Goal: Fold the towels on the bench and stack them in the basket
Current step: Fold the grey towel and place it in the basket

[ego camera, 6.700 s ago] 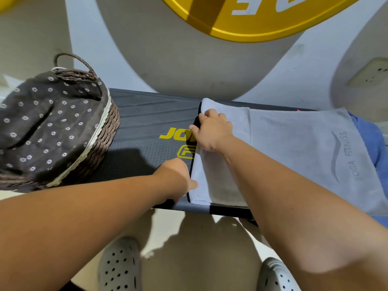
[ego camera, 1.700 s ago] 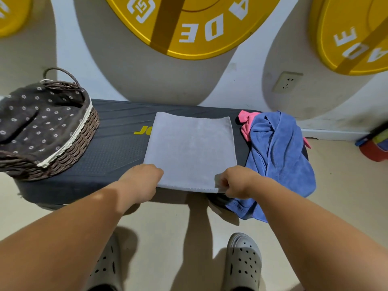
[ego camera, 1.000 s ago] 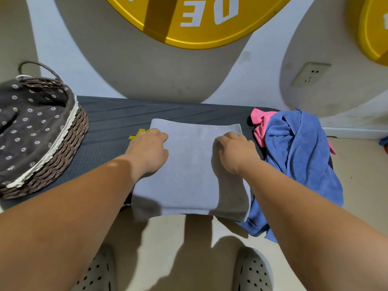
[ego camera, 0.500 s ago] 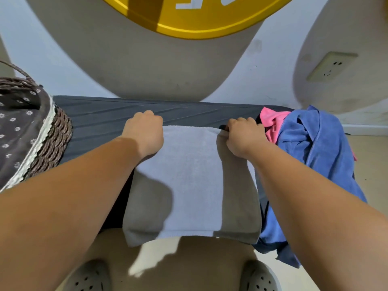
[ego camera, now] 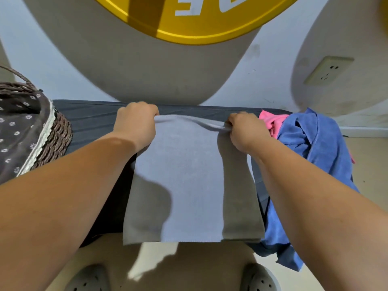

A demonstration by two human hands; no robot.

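Note:
A folded grey towel [ego camera: 189, 175] lies across the dark bench [ego camera: 92, 120], its near end hanging past the front edge. My left hand [ego camera: 135, 122] grips the towel's far left corner. My right hand [ego camera: 244, 130] pinches the far right corner, and the far edge is lifted and creased between the two hands. A wicker basket [ego camera: 56, 135] with a dark flowered lining stands at the bench's left end. A crumpled blue towel [ego camera: 319, 148] and a pink towel [ego camera: 273, 121] are heaped at the right end.
The wall [ego camera: 63, 59] rises right behind the bench, with a yellow weight plate [ego camera: 189, 22] hung above and a socket [ego camera: 327, 70] at the right. My grey clogs [ego camera: 88, 278] stand on the beige floor below the bench's front edge.
Both hands slid from the towel's near edge up to its far corners and took hold of them. The far edge now lifts off the bench. The camera has moved closer.

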